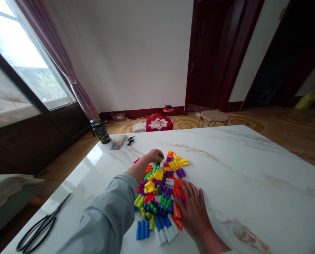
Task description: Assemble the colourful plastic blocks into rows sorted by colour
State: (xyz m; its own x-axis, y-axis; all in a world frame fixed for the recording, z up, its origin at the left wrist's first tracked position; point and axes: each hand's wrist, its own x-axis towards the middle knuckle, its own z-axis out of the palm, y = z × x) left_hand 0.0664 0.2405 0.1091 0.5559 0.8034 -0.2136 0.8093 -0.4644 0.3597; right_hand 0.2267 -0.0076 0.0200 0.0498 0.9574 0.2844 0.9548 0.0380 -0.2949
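A pile of colourful plastic toy pieces (pixel 149 187), shaped like short joined tubes with rounded ends, lies on the white marble-patterned table (pixel 242 165). At the pile's far end my left hand (pixel 154 155) is closed, with a small green plastic piece (pixel 160 156) showing at its fingertips. My right hand (pixel 194 208) lies along the pile's right edge, fingers stretched out, its fingertips and thumb touching the orange pieces (pixel 177 211). Blue-and-white pieces (pixel 164 229) and a blue one (pixel 142 230) sit at the near end. My left forearm hides part of the pile's left side.
Black-handled long scissors (pixel 45 225) lie at the table's left. Along the far left edge stand a camouflage-patterned bottle (pixel 100 131), a blurred-out item (pixel 118 142) and a bunch of keys (pixel 131 140). Beyond the table are a red flowered stool (pixel 159 124) and a round stool (pixel 214 116).
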